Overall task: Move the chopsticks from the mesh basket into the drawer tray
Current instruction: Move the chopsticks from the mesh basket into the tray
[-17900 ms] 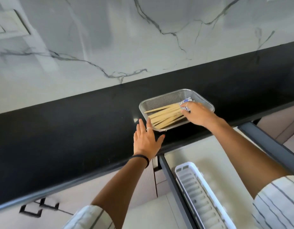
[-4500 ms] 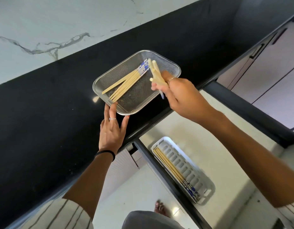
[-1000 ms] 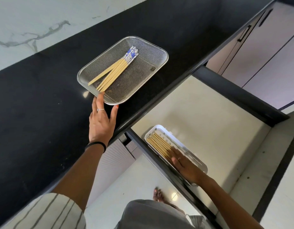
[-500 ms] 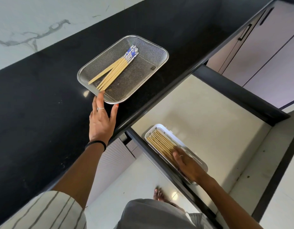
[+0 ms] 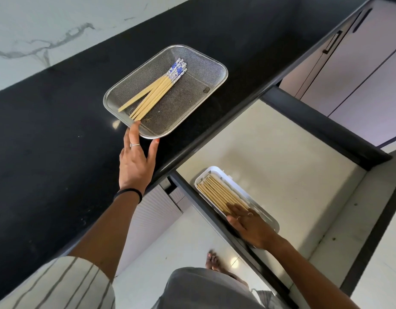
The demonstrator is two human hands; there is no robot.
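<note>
On the black counter: one mesh basket (image 5: pixel 193 63) sits near the front edge, above the open drawer (image 5: pixel 293 157).
Chopsticks in basket (image 5: pixel 155 92): about five, bunched on the left half, blue-patterned ends toward the wall; one tip splays apart.
Chopsticks in tray (image 5: pixel 217 194): roughly eight side by side; the exact count is hard to make out.
Drawer tray (image 5: pixel 267 216): one, white, against the drawer's left wall.
Left hand (image 5: pixel 135 162): flat on the counter, fingers straight, fingertips touching the basket's near rim, holding nothing.
Right hand (image 5: pixel 248 223): fingers extended, resting on the near ends of the tray's chopsticks.
Open room: the basket's right half is bare mesh; most of the drawer floor is bare.
Hidden: the right hand covers the tray's near end and the patterned ends there.
</note>
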